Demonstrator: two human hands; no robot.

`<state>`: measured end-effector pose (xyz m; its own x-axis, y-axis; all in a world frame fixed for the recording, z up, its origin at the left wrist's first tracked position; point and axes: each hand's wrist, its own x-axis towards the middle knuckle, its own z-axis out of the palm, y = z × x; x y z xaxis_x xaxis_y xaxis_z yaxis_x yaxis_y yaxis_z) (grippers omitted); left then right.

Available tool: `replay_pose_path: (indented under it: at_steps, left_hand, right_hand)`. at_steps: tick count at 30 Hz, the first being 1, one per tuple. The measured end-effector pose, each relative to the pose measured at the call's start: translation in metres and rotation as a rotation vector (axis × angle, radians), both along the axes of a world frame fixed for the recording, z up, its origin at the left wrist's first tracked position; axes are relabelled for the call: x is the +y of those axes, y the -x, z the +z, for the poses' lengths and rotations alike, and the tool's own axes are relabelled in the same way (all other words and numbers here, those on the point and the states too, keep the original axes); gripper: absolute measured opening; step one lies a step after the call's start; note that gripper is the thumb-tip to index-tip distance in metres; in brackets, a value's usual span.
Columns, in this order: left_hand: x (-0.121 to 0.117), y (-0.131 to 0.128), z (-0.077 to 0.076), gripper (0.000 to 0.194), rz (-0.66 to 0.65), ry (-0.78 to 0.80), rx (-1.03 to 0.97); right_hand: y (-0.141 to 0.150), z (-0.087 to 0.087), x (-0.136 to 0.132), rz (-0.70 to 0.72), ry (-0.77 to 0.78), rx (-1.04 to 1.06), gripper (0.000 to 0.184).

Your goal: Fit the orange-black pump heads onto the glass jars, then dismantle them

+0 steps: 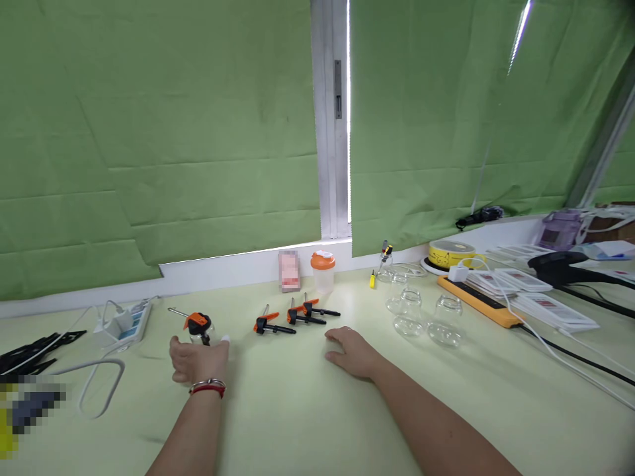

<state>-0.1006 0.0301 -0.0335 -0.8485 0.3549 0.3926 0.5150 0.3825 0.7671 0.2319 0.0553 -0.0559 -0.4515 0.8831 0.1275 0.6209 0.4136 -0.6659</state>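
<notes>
Left hand [201,362] has a clamp [199,322] just ahead; I can't tell its grip. Right hand [353,352], fingers apart, has three clamps [292,317] ahead-left.

left hand [199,362] curled, right hand [353,352] palm-down, forearms [431,416] extended

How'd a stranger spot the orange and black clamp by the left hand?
On the pale green table, look left of the grey window frame. The orange and black clamp is at the braceleted left hand. It's separate from three similar clamps grouped farther right.
</notes>
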Motion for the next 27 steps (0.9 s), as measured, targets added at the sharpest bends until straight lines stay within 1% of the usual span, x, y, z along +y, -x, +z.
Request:
replay_pose_path:
  at_steps: [1,2,4,5,7,9,10,12,13,15,19,22,27]
  left_hand:
    - [-0.002,-0.007,0.004,0.104,0.026,-0.057,0.071]
    - [-0.005,-0.014,0.007,0.104,0.013,-0.095,0.165]
    - [-0.009,-0.028,0.012,0.102,-0.074,-0.142,0.361]
    - [-0.011,-0.036,0.013,0.098,-0.138,-0.150,0.449]
    - [-0.011,-0.050,0.010,0.080,-0.373,-0.119,0.620]
    - [-0.008,-0.062,0.002,0.064,-0.611,-0.018,0.733]
    - [-0.006,-0.066,-0.002,0.061,-0.698,0.055,0.766]
    - [0.001,-0.070,-0.012,0.065,-0.809,0.193,0.779]
    - [0.004,-0.070,-0.016,0.065,-0.835,0.251,0.767]
    - [0.009,-0.065,-0.021,0.061,-0.834,0.357,0.725]
    - [0.016,-0.050,-0.025,0.053,-0.813,0.508,0.646]
    - [0.016,-0.046,-0.022,0.049,-0.837,0.535,0.645]
    - [0.009,-0.048,-0.013,0.041,-0.834,0.483,0.646]
  right_hand:
    - [0.000,0.000,0.000,0.001,0.001,0.003,0.050]
    - [0.000,-0.001,0.000,0.001,0.002,0.005,0.050]
    - [0.000,-0.001,0.001,0.001,-0.005,0.003,0.050]
    - [0.000,-0.002,0.001,0.002,-0.014,-0.003,0.050]
    - [0.001,-0.002,0.002,0.008,-0.035,-0.016,0.049]
    - [0.001,-0.002,0.003,0.017,-0.055,-0.028,0.048]
    - [0.001,-0.002,0.003,0.021,-0.063,-0.032,0.048]
    - [0.002,-0.001,0.002,0.027,-0.072,-0.036,0.046]
    - [0.002,-0.001,0.002,0.031,-0.076,-0.035,0.045]
    - [0.002,-0.001,0.002,0.041,-0.086,-0.032,0.044]
    - [0.002,-0.002,0.003,0.068,-0.111,-0.030,0.042]
    - [0.002,-0.002,0.003,0.076,-0.117,-0.027,0.041]
    - [0.001,-0.003,0.003,0.074,-0.115,-0.023,0.040]
